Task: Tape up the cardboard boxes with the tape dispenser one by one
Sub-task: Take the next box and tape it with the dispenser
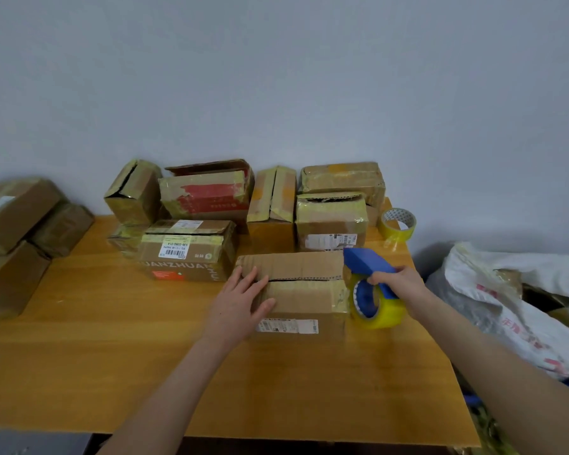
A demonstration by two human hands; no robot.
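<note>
A brown cardboard box point(304, 284) lies in the middle of the wooden table point(112, 339), its two top flaps meeting along a dark seam. My left hand point(240, 298) rests flat on the box's left end, fingers spread and straight. My right hand point(396, 280) grips the handle of a blue tape dispenser point(368, 262) loaded with a yellow tape roll point(376, 303). The dispenser sits against the box's right end, at the level of the seam.
Several taped boxes point(207, 195) stand along the wall behind, one with a white label point(188, 249) closer in. A spare yellow tape roll point(398, 223) lies at the back right. More boxes point(17, 224) stack up at the left; white sacks point(513, 300) lie right.
</note>
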